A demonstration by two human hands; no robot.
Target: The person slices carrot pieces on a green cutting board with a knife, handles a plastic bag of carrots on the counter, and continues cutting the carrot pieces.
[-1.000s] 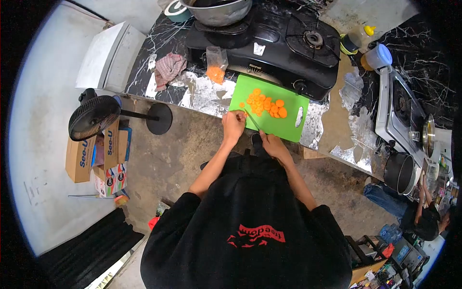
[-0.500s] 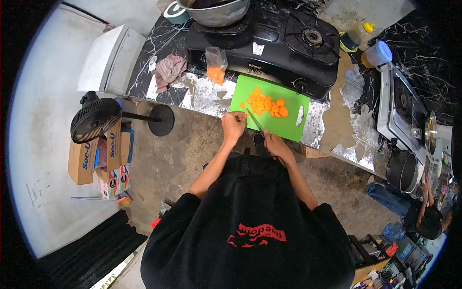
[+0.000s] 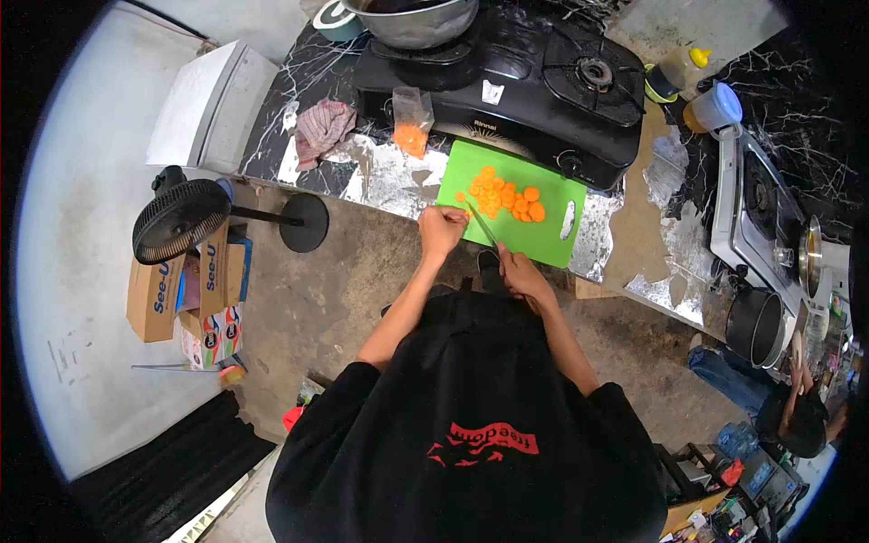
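Note:
A green cutting board (image 3: 543, 246) lies at the counter's front edge, with several orange carrot slices (image 3: 509, 196) on its middle. My left hand (image 3: 441, 228) is at the board's left front corner, its fingers closed round a small orange piece, mostly hidden. My right hand (image 3: 522, 274) is closed on the handle of a knife (image 3: 483, 224). The blade points up and left over the board, its tip close to my left fingertips. Behind the board's left side stands a clear bag (image 3: 411, 127) with orange bits in it.
Behind the board is a black two-burner stove (image 3: 507, 109) bearing a large metal pan (image 3: 416, 27). A crumpled cloth (image 3: 322, 129) lies left. Further right are a silver stove (image 3: 756, 204) and a dark pot (image 3: 754, 324). Another person (image 3: 797, 412) is at far right.
The whole view has shifted slightly. My hands stay near the same place on the board, and the knife blade has moved only a little beside my left fingers.

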